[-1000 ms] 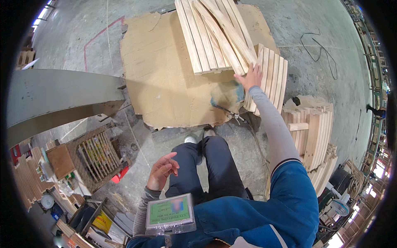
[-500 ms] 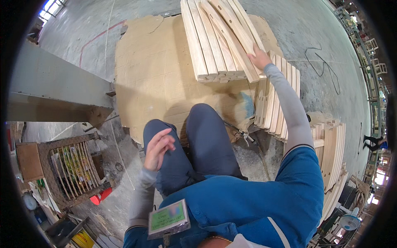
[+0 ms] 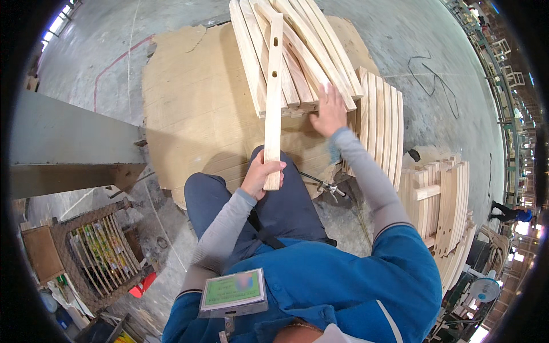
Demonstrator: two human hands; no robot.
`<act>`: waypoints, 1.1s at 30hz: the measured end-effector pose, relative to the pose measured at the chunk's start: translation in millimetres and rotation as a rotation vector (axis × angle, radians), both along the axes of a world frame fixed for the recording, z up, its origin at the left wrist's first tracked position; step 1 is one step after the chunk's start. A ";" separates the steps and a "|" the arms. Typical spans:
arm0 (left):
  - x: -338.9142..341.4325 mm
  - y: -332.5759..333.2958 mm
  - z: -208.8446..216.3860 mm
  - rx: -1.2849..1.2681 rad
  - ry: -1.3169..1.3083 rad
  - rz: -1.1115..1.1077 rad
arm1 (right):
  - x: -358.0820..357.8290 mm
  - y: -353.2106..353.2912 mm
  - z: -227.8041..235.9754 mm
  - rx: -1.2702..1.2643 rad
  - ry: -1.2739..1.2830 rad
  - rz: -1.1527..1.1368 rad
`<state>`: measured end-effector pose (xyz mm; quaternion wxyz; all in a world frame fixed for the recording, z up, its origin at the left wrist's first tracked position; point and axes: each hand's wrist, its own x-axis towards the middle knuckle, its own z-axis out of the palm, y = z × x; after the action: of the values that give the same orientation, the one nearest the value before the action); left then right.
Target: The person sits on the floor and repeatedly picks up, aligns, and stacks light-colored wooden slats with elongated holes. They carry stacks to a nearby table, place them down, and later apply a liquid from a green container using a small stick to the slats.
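My left hand is closed round the near end of a pale wooden slat. Two slots show in that slat's upper half, and its far end reaches over a stack of similar curved slats. With fingers apart, my right hand is at the near ends of the stack's right side, slightly blurred. It appears to touch a slat lying there, though the contact is hard to make out. A further slotted slat lies slantwise on top of the pile, partly hidden behind the held one.
The stack rests on cardboard. More slats stand to its right, with another wooden pile nearer me. A grey metal beam juts in from the left above a slatted crate. An air gun lies by my knees.
A slat has come off the stack's top into my left hand, which was empty above my thigh. My right hand has let go of it and moved left, near the stack's edge.
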<state>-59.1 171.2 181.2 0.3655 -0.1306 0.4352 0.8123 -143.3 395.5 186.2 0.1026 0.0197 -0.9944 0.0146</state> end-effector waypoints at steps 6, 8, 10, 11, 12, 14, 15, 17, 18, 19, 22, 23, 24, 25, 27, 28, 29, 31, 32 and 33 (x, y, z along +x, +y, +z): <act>2.7 3.9 1.5 0.086 0.030 0.056 | -21.7 60.7 -36.1 0.016 -0.063 0.081; -2.8 2.7 -8.9 0.084 0.011 0.069 | -4.1 33.0 -22.0 -0.577 -0.214 0.090; -6.3 10.7 -13.5 0.109 0.012 0.054 | 30.4 16.9 -23.1 -0.911 -0.191 0.152; -6.3 13.4 -16.7 0.114 0.015 0.082 | 45.0 -4.5 -9.5 -1.324 -0.360 0.149; -5.4 18.0 -19.0 0.131 0.017 0.093 | 64.7 -17.8 -3.4 -1.416 -0.433 0.069; -0.8 20.6 -26.3 0.191 -0.013 0.071 | 93.7 -39.3 20.4 -1.512 -0.608 0.091; 0.6 23.4 -27.3 0.198 -0.009 0.062 | 105.8 -37.8 16.2 -1.613 -0.660 0.122; 1.9 20.3 -33.0 0.185 -0.003 0.068 | 108.1 -33.9 13.4 -1.497 -0.776 0.231; 3.3 18.5 -38.5 0.127 0.052 0.069 | 100.9 -22.5 16.3 -1.271 -0.824 0.297; 5.9 17.0 -47.1 0.069 0.108 0.073 | 90.3 -12.2 18.7 -1.043 -0.860 0.363; 2.2 17.7 -46.3 0.039 0.094 0.016 | 25.5 33.8 -17.0 -0.558 -0.358 0.179; 1.6 16.3 -44.4 0.047 0.057 0.000 | 1.7 48.6 -25.3 -0.278 -0.087 0.060; 2.3 13.5 -45.6 0.059 0.048 0.005 | -17.0 56.7 -25.0 -0.117 -0.062 -0.052; 1.9 10.8 -47.4 0.070 0.043 0.013 | -32.0 62.4 -22.5 0.044 -0.031 -0.159; 3.0 5.3 -47.7 0.067 0.038 0.011 | -45.2 77.6 -15.3 -0.052 -0.263 -0.219; 1.3 2.8 -46.2 0.052 0.042 0.004 | -49.5 80.4 -14.4 -0.102 -0.379 -0.249; -0.3 1.0 -44.6 0.039 0.047 -0.008 | -41.1 81.2 -17.4 -0.126 -0.343 -0.214; 1.0 -0.3 -40.0 0.043 0.052 -0.022 | -8.3 76.8 -34.8 -0.709 -0.154 0.122; 4.4 -5.6 -43.8 0.018 0.040 0.022 | 3.9 33.8 -4.2 -1.251 -0.550 -0.045; 5.4 -6.4 -46.0 0.061 0.006 0.058 | 25.2 12.4 5.1 -1.570 -0.659 -0.168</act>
<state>-53.7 164.8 135.2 0.3444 -0.1294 0.4076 0.8358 -118.1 407.9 191.3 -0.2071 -0.1360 -0.6733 0.6966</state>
